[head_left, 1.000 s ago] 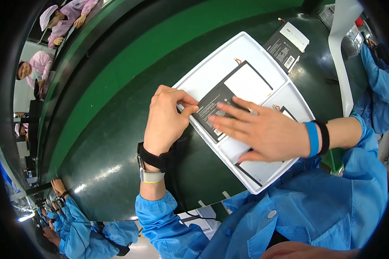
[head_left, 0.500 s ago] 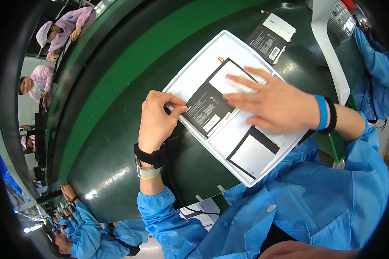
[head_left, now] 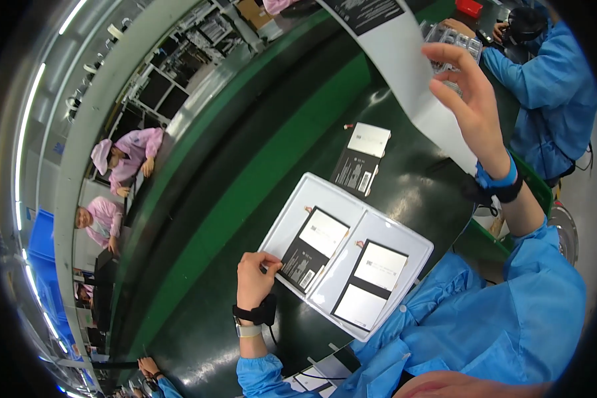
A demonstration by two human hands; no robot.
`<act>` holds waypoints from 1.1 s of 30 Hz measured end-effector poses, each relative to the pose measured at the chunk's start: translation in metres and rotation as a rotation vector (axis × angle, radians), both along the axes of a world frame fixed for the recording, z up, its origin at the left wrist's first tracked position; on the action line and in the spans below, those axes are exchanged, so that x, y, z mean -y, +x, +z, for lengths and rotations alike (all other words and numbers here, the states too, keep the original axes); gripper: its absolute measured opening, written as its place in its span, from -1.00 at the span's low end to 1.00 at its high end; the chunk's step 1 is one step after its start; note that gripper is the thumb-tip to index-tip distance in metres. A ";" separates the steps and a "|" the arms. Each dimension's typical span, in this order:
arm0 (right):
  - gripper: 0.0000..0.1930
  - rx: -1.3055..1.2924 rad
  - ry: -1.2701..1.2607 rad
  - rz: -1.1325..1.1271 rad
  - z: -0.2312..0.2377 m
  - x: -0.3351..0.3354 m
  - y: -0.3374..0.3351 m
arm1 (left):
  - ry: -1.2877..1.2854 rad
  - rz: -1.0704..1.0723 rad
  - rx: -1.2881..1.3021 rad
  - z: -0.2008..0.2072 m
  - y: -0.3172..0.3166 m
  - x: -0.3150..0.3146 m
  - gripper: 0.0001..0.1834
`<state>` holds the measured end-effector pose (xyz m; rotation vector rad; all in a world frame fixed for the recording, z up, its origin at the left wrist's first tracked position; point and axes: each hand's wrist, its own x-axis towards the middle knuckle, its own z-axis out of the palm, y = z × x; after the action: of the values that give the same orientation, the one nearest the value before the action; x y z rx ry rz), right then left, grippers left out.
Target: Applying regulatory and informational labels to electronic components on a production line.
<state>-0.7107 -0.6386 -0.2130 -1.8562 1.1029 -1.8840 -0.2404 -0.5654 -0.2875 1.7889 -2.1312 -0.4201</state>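
A white two-compartment tray lies on the dark green table. In its left compartment is a flat battery pack with a black printed label and a silver-white part. My left hand reaches over the tray's left rim, thumb and finger pinched at that battery pack's left corner. A second flat battery pack, silver with black bands, fills part of the right compartment. My right hand is raised beyond the tray, fingers apart, beside a long white label strip with black labels at its far end.
Another labelled battery pack lies on the table past the tray. At the right sits a co-worker in a blue sleeve, near a clear plastic tray of parts and a red box. A green bin stands below.
My right hand has lifted off the battery pack in the tray and moved up and right to the label strip. The view has shifted; my left hand keeps its pinch.
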 end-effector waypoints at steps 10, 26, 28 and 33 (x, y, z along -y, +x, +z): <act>-0.82 0.002 -0.075 -0.081 0.027 0.086 -0.003 | -0.510 -0.303 -0.037 0.138 -0.129 0.032 -0.88; -0.81 0.280 -0.061 0.641 0.072 0.049 0.048 | -0.828 -0.389 -0.451 0.201 -0.247 0.098 -0.70; -0.80 0.263 -0.042 0.698 0.073 0.053 0.048 | -0.755 -0.381 -0.549 0.200 -0.244 0.101 -0.71; -0.76 0.141 -0.055 0.631 0.075 0.053 0.046 | -0.454 -0.382 -0.821 0.200 -0.230 0.108 -0.73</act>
<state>-0.6650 -0.6915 -0.1381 -1.7817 0.3522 -1.6368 -0.4704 -0.6736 -0.0878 0.7546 -1.7455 -0.5757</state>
